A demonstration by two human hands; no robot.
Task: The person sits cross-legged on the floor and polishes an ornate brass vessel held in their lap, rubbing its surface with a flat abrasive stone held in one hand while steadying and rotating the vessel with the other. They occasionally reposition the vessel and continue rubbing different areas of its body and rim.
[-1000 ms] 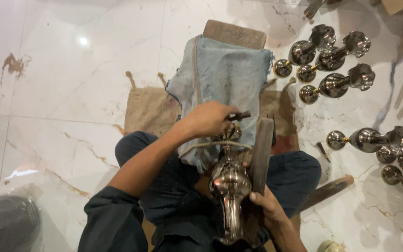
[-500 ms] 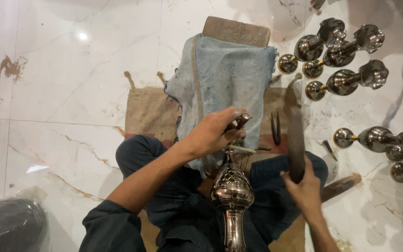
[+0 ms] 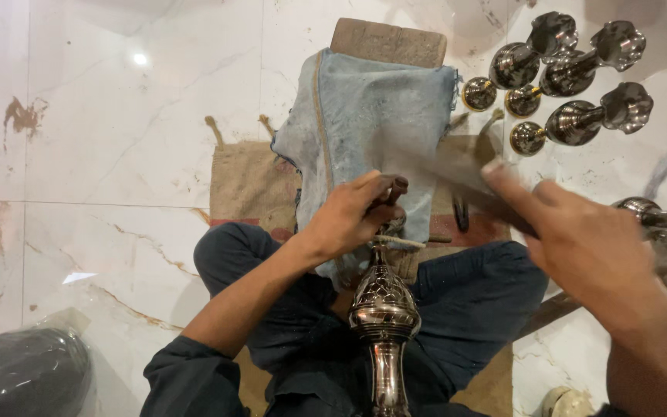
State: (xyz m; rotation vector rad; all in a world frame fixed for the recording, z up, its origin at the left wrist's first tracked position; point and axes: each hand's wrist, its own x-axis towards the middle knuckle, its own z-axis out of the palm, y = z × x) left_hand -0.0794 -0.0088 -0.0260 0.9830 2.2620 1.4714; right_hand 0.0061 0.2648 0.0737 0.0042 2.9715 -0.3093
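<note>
Left hand pinches a punch onto the vase propped on cloth for steadiness; right hand grips a blurred bar, raised.

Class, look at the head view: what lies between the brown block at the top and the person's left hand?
In the head view, a blue-grey cloth spreads from the brown block down to the left hand.

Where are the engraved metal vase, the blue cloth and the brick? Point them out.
engraved metal vase [image 3: 384, 303], head view, on its bulb.
blue cloth [image 3: 372, 116], head view, on its middle.
brick [image 3: 388, 42], head view, on its top face.
</note>
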